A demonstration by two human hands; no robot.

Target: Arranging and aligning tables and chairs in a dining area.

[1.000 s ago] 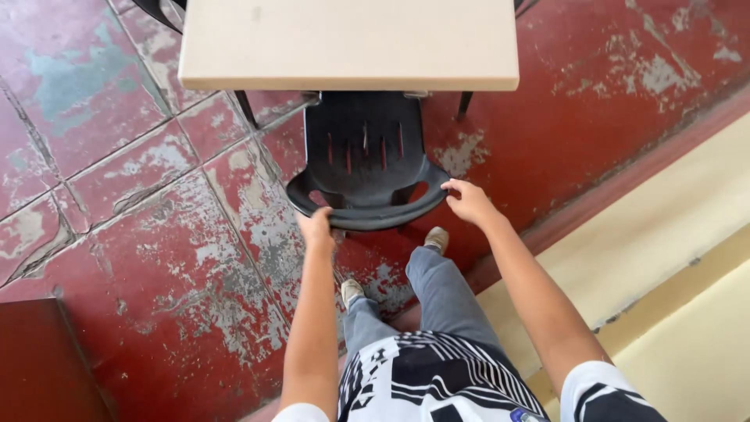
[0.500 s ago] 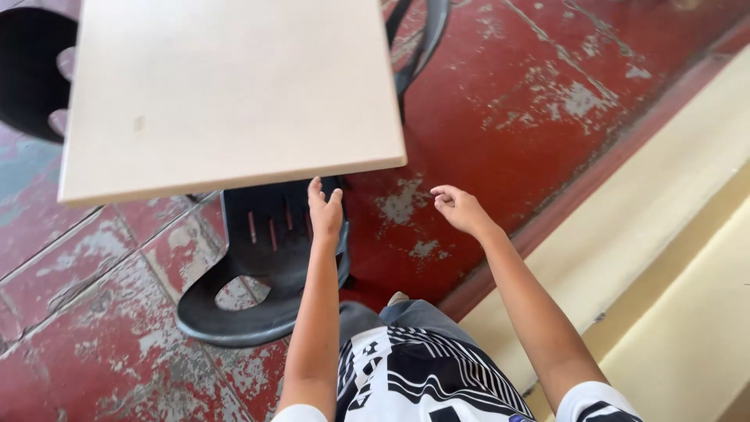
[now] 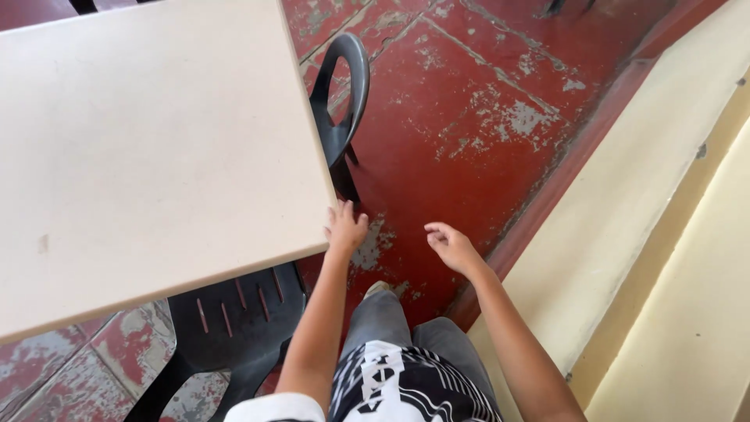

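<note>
Table (image 3: 156, 148): beige top is filling the upper left of the frame.
Left hand (image 3: 345, 228): is touching the table's corner, fingers spread, not gripping.
Right hand (image 3: 451, 247): is hanging free at centre, loosely curled, holding nothing.
Chairs: one black chair (image 3: 234, 328) is standing under the table, another chair (image 3: 344, 101) beside it.
Floor (image 3: 484, 101): worn red paint, with a cream step (image 3: 664, 234) at right.

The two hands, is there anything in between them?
In the head view, nothing is held between the left hand, at the corner of the beige table, and the empty right hand. Only worn red floor shows in the gap.
</note>
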